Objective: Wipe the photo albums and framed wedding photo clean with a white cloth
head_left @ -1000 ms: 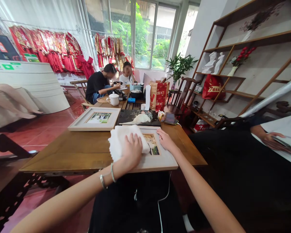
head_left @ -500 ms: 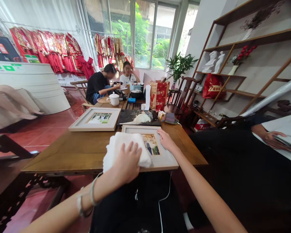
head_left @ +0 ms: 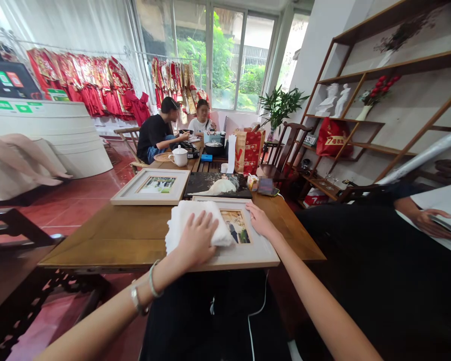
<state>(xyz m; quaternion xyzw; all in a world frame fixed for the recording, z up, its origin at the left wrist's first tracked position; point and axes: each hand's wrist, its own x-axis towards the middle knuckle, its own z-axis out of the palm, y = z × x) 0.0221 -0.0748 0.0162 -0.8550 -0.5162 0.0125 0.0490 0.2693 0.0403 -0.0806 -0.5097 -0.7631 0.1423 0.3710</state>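
Note:
A light-framed picture (head_left: pixel 261 255) with a pale mat lies at the table's near edge. A folded white towel (head_left: pixel 178 228) covers its left part and hides some of the photo. My left hand (head_left: pixel 198 238) lies flat on the towel, fingers stretched out and slightly apart, pressing from above. At the picture's upper right corner my right hand (head_left: pixel 261 220) is closed over the frame's edge, thumb side on top. Bracelets circle my left wrist.
A second framed picture (head_left: pixel 118 193) and a dark panel with a white figure (head_left: pixel 199 183) lie behind. A phone (head_left: pixel 267 186), lidded white cup (head_left: pixel 179 157) and red paper bag (head_left: pixel 249 150) stand farther back. Two people sit beyond; another person's hand (head_left: pixel 426 220) holds a phone at right.
My left hand and the towel have slid a little away from me over the picture. My right hand keeps its place on the frame. The whole view has shifted slightly.

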